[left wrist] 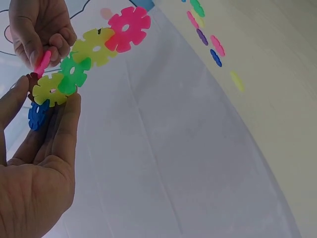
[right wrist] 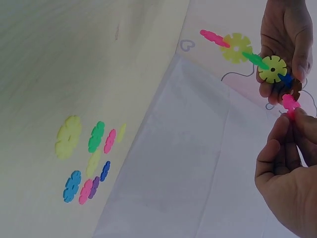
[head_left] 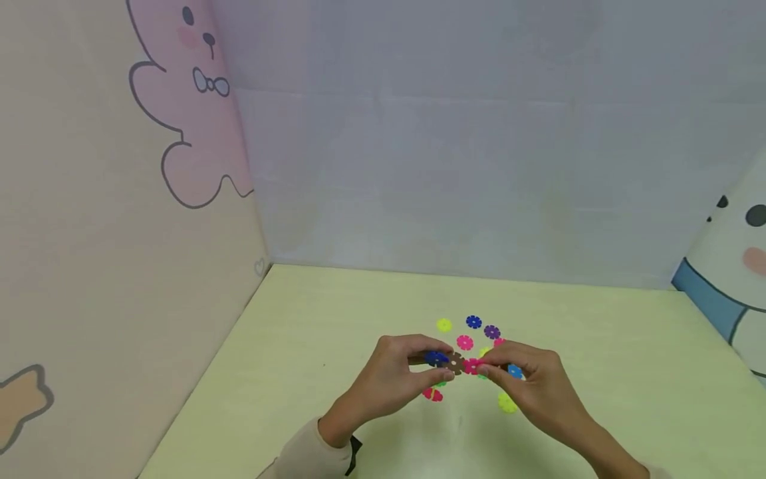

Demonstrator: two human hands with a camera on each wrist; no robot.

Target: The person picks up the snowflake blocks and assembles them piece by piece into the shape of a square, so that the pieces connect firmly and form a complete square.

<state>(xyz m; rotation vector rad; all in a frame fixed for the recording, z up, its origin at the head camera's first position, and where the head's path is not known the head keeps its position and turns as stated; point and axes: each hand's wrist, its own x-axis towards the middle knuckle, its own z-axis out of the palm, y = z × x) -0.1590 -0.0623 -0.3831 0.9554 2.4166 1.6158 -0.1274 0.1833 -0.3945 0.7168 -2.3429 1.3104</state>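
Observation:
In the head view my left hand (head_left: 385, 382) grips a chain of interlocked plastic snowflake discs between thumb and fingers. A brown disc (head_left: 456, 363) and a blue disc (head_left: 436, 359) show at its fingertips. The left wrist view shows the rest of the chain: a yellow disc (left wrist: 45, 91), a green disc (left wrist: 74, 74), another yellow disc (left wrist: 89, 48) and a pink end disc (left wrist: 134, 29). My right hand (head_left: 535, 382) pinches a second pink disc (head_left: 471, 366) against the brown one's edge. Whether their slots are joined, I cannot tell.
Loose discs lie on the pale table (head_left: 299, 346) beyond and beneath the hands, among them a yellow one (head_left: 444, 325), a dark blue one (head_left: 474, 322), a purple one (head_left: 492, 332) and a light blue one (head_left: 515, 372). Cloth-covered walls (head_left: 467, 166) rise behind and at the sides.

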